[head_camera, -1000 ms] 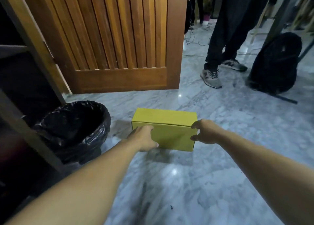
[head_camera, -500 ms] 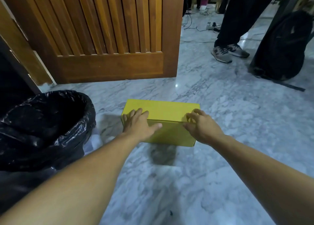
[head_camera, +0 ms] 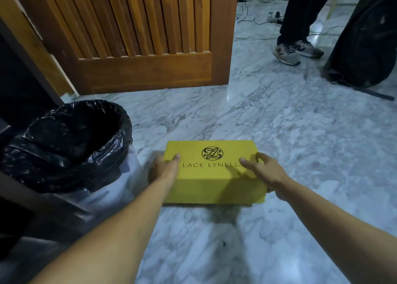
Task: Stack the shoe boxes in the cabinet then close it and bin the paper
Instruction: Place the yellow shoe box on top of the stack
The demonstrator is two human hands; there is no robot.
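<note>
**Now both your hands are on the yellow box**

Here the yellow shoe box (head_camera: 211, 172) sits between your two hands, lid up, with its printed logo facing the camera. Your left hand (head_camera: 163, 170) grips the box's left end: the thumb lies on the lid near the left edge and the fingers curl round the side, out of sight. Your right hand (head_camera: 265, 172) holds the right end, thumb spread over the lid beside the lettering, fingers curled over the far right corner and down the side. Whether the box rests on the marble floor (head_camera: 300, 133) or is just above it cannot be told. The bin (head_camera: 71, 142), lined with a black bag, stands just to the left of the box. The slatted wooden cabinet door (head_camera: 139, 36) stands open beyond. Another person's legs and sneakers (head_camera: 296, 50) are at the upper right.
</note>
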